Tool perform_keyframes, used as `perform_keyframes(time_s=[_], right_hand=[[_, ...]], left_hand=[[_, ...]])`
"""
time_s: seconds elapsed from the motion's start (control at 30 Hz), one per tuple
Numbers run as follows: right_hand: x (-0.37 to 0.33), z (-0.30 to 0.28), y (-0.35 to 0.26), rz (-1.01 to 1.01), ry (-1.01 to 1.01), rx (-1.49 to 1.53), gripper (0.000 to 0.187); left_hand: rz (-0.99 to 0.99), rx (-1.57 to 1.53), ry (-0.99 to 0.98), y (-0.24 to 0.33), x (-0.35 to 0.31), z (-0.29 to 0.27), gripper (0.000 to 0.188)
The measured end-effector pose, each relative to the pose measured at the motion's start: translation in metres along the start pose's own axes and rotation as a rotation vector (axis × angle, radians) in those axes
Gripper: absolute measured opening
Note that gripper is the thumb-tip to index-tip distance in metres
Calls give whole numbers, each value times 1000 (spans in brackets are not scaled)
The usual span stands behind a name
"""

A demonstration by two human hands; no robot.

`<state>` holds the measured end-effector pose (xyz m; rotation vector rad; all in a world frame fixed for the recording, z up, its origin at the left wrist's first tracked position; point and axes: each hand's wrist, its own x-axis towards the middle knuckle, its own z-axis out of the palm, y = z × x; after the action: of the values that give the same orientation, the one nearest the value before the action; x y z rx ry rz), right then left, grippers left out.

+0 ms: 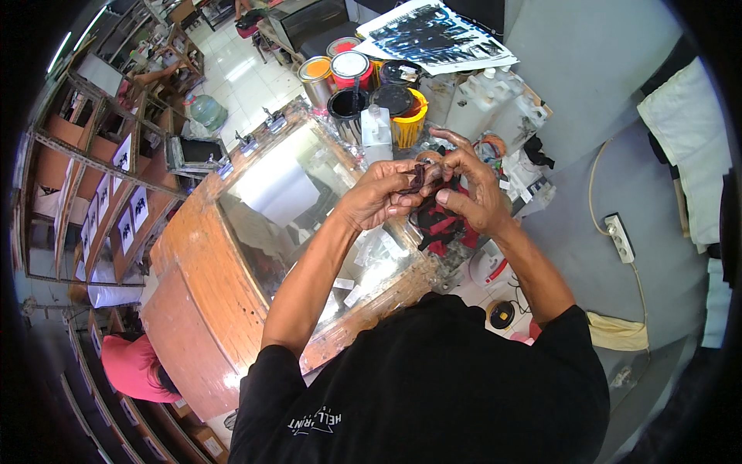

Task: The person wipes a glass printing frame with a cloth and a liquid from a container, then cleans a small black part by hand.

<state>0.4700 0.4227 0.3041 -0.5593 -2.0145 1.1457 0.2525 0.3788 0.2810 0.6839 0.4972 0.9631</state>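
My left hand (pixel 379 192) is closed, pinching a small crumpled dark rag (pixel 418 179) between thumb and fingers. Close against it is my right hand (pixel 478 189), its fingers bent but apart and the thumb held away. Dark stains mark the right fingertips, which reach the rag's edge. Both hands are raised in front of me over the corner of a wooden table with a glass top (pixel 267 174). Below the right hand lies a heap of red and black cloths (pixel 442 226), partly hidden by the hands.
Beyond my hands stand a yellow paint can (pixel 410 124), a black paint can (pixel 346 127), a white bottle (pixel 376 127) and cloudy jugs (pixel 483 100). An ink-smeared sheet (pixel 433 35) lies behind. Racks with prints (pixel 124 185) and a person in pink (pixel 135 367) are left; a power strip (pixel 619 238) hangs right.
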Motion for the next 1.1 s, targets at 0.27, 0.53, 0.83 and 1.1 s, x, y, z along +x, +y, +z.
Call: perform_keyframes(time_s=[0.27, 0.53, 0.83, 1.1], right_hand=[[-5, 19, -2, -273, -1, -541, 54], [-2, 19, -12, -350, -217, -827, 46], [1, 22, -5, -473, -580, -1171, 31], [-1, 44, 5, -475, -477, -1121, 32]], left_hand=[[64, -146, 205, -13, 1, -11, 25], [134, -135, 247, -7, -11, -1, 25], [270, 1357, 708, -23, -1, -43, 29], [434, 842, 584, -31, -2, 3, 25]])
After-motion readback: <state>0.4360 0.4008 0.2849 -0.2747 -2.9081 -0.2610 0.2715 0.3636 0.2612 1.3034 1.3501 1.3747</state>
